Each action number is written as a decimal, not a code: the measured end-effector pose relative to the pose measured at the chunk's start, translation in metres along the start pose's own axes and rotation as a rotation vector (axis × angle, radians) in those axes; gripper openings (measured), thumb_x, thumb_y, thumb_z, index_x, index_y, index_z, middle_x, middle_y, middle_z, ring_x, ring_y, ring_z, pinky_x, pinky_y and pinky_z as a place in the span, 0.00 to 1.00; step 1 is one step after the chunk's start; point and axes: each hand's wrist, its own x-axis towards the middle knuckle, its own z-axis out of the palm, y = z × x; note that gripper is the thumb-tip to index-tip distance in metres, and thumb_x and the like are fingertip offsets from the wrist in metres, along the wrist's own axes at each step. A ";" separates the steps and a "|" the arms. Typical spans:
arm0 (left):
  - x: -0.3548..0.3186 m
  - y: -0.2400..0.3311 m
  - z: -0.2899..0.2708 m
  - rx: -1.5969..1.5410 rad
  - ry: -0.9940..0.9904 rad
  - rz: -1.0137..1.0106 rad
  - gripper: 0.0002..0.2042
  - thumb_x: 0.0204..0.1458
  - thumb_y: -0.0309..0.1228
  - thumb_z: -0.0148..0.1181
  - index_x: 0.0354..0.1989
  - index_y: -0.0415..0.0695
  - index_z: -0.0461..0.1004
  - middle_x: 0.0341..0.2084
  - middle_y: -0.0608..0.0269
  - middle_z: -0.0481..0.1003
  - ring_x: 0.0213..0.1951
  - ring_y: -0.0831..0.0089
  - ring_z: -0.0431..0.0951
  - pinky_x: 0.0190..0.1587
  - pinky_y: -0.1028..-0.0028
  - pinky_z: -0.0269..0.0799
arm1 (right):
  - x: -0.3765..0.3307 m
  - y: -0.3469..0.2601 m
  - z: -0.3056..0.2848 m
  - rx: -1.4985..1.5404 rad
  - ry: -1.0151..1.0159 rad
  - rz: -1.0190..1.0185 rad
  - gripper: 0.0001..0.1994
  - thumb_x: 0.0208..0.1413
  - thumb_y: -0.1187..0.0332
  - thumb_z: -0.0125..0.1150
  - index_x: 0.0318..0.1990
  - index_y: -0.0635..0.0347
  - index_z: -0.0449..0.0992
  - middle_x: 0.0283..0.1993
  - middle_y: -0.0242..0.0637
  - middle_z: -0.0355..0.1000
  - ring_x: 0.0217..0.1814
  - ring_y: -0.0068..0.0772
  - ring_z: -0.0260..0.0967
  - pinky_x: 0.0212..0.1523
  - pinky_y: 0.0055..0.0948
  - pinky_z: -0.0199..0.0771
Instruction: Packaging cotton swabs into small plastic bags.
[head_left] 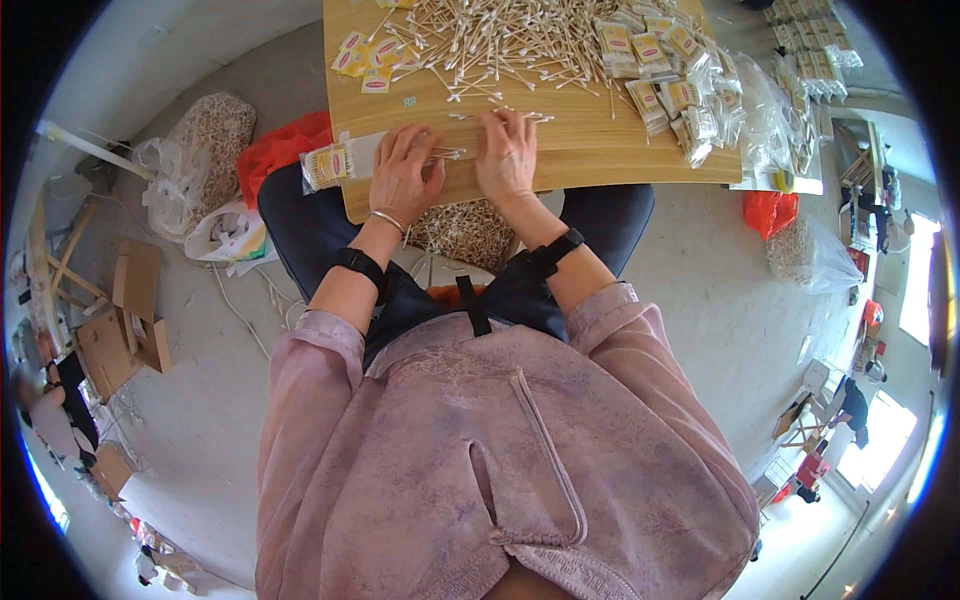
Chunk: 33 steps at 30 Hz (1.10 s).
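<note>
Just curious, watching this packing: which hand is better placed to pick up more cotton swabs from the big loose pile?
Probably the right hand: it lies nearer the loose pile of white-tipped cotton swabs. The left hand rests by the small clear plastic packet.

My mauve mottled sweatshirt [480,450], black wrist straps [362,265], silver bangle [388,220], pale wood tabletop [600,140] w/ white cotton swabs [500,40], clear packets w/ yellow-red labels [660,60], red bag [275,150], grey floor [720,300]

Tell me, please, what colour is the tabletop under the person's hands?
The wooden tabletop is light yellowish-brown, seen best in the head view.
</note>
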 end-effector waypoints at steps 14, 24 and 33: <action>-0.002 -0.004 0.003 -0.012 -0.027 -0.045 0.23 0.41 0.30 0.63 0.50 0.41 0.69 0.47 0.53 0.68 0.51 0.53 0.66 0.56 0.60 0.61 | 0.003 0.008 -0.003 0.053 -0.096 -0.116 0.16 0.41 0.77 0.57 0.41 0.54 0.78 0.40 0.34 0.69 0.46 0.43 0.63 0.47 0.37 0.65; 0.001 -0.002 0.003 -0.050 -0.014 -0.102 0.29 0.42 0.33 0.62 0.55 0.40 0.62 0.48 0.47 0.67 0.51 0.49 0.65 0.56 0.58 0.60 | 0.028 0.020 -0.005 0.056 -0.154 -0.005 0.09 0.47 0.73 0.61 0.38 0.53 0.78 0.39 0.37 0.69 0.45 0.44 0.64 0.47 0.38 0.67; -0.001 -0.005 0.005 -0.027 -0.055 -0.103 0.28 0.42 0.35 0.61 0.53 0.41 0.63 0.49 0.50 0.67 0.52 0.52 0.64 0.58 0.58 0.58 | 0.039 0.013 -0.001 -0.128 -0.247 -0.183 0.05 0.48 0.66 0.59 0.33 0.54 0.75 0.39 0.34 0.68 0.46 0.40 0.63 0.48 0.36 0.64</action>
